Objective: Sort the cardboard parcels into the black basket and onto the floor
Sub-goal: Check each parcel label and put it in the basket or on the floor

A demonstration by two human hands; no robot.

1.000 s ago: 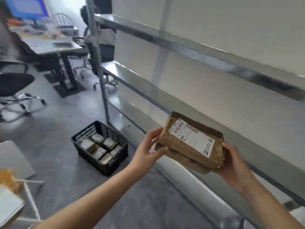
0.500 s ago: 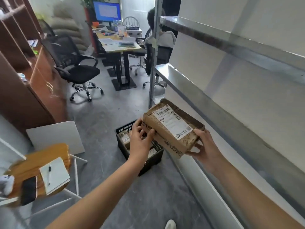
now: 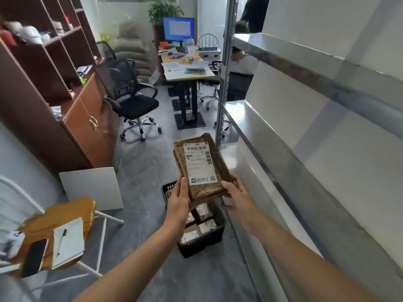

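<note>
Together, left hand (image 3: 177, 203) and right hand (image 3: 237, 194) — fingers curled — grip one parcel (image 3: 199, 164) above one basket (image 3: 202, 245).

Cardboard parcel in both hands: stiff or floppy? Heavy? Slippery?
Probably stiff: the cardboard parcel juts out flat though the left hand and right hand grip only its near end. Likely light, held that way without sagging. Rough, worn cardboard should grip well; the label may be slicker.

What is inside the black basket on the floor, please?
Several small labelled cardboard parcels lie in the black basket; the held parcel and left hand cover its far part.
</note>
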